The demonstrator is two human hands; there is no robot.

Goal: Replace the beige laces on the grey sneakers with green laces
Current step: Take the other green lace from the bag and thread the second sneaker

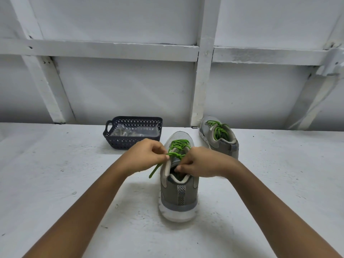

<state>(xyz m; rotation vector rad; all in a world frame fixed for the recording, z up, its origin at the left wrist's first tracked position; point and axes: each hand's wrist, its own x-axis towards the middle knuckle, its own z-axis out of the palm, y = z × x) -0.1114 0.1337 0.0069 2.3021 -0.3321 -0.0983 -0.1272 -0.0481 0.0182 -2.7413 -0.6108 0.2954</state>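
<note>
At the middle of the bench (74,183) stands the near grey sneaker (178,194), heel at six o'clock toward the person and toe at twelve, so its long axis runs straight away from them. Green lace (179,144) already crosses its eyelets. Both grips meet over the tongue. The left grip (149,155) comes in from nine o'clock and pinches the lace between thumb and curled fingers, with a free end (155,170) hanging toward seven o'clock. The right grip (199,162) comes in from three o'clock, fingers curled, and seems to pinch the same lace close above the collar. The short strand between them lies nine-to-three, across the shoe's axis. Both grips are equally near it, so the coming move looks like an outward pull to tighten or tie. At one o'clock the second sneaker (226,146), well apart, is already laced in green. At eleven o'clock a dark basket (121,142) holds clear bags, contents unclear.
</note>
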